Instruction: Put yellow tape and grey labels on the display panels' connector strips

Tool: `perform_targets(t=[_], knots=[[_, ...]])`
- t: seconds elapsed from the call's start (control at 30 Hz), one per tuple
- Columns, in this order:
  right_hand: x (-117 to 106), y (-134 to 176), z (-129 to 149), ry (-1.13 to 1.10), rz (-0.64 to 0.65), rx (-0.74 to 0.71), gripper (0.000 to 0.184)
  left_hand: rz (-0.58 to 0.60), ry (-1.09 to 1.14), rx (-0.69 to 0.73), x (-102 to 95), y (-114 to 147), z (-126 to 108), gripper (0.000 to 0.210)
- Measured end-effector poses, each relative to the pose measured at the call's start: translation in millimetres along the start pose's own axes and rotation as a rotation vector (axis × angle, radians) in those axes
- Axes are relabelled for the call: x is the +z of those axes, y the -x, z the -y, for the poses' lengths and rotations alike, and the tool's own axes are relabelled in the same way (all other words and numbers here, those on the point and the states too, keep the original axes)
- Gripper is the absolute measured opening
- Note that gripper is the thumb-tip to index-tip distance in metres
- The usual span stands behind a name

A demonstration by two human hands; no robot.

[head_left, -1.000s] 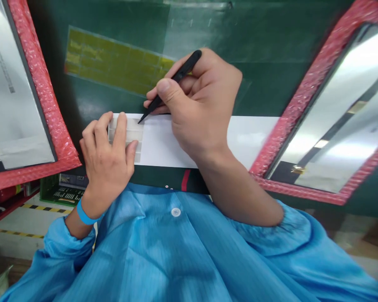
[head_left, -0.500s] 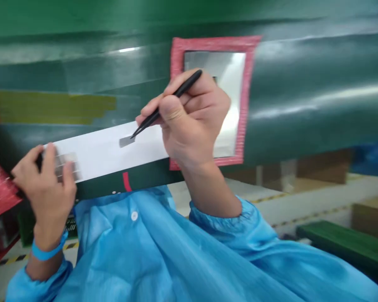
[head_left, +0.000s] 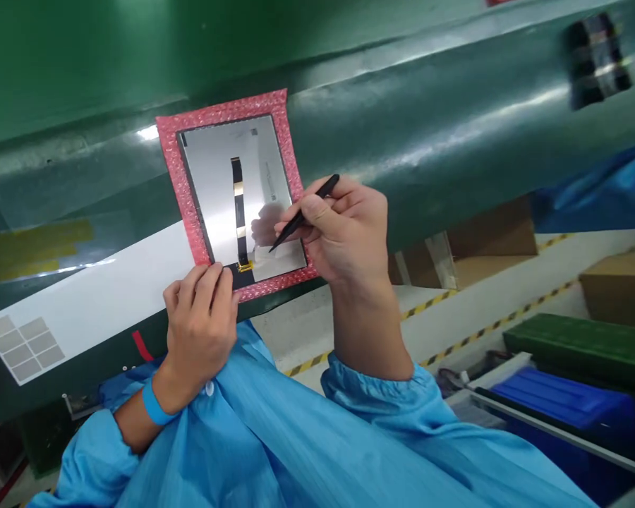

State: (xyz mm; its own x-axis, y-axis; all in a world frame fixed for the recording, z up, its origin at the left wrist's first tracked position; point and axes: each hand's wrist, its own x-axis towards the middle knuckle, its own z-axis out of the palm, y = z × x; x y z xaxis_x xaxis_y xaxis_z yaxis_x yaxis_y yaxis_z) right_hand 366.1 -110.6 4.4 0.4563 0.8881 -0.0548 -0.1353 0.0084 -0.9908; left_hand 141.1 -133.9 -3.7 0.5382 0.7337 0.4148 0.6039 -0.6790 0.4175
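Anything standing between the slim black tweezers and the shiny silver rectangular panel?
Nothing visible blocks the black tweezers in the right hand from the silver panel; the left hand is aside, at the panel's lower-left corner. Tip contact is unclear.

1. A yellow sheet [head_left: 32, 250] is seen at the left on the green desk [head_left: 402, 141].
2. A short red strip [head_left: 142, 346] is placed near the front edge.
3. A dark bundle [head_left: 599, 60], crossed by pale bands and blurred, is set at the upper right.
4. Blue fabric [head_left: 603, 187] is seen at the right edge of view.
5. The pale floor [head_left: 288, 314] is marked with black-and-yellow striped tape [head_left: 492, 326].
6. A cardboard box [head_left: 619, 289] is cut off at the right, with a blue bin [head_left: 566, 395] seen lower down.
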Motion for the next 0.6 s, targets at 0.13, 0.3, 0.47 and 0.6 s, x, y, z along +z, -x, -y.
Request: perform_targets(t=[0.13,0.3,0.47,0.6], knots=[[-1,3,4,-0.034,-0.011,0.061,0.029,0.025,-0.062,0.009,1.3,3,3,0.029],[5,4,2,-0.025,0.041,0.096,0.030,0.033,-0.083,0.035,-1.1,2,1,0.029],[10,5,2,0.018,0.057,0.087,0.029,0.045,-0.072,0.053,1.4,0,-3,0.029],[15,4,8,0.113,0.067,0.124,0.027,0.042,-0.082,0.045,2.5,-1,-4,0.027]])
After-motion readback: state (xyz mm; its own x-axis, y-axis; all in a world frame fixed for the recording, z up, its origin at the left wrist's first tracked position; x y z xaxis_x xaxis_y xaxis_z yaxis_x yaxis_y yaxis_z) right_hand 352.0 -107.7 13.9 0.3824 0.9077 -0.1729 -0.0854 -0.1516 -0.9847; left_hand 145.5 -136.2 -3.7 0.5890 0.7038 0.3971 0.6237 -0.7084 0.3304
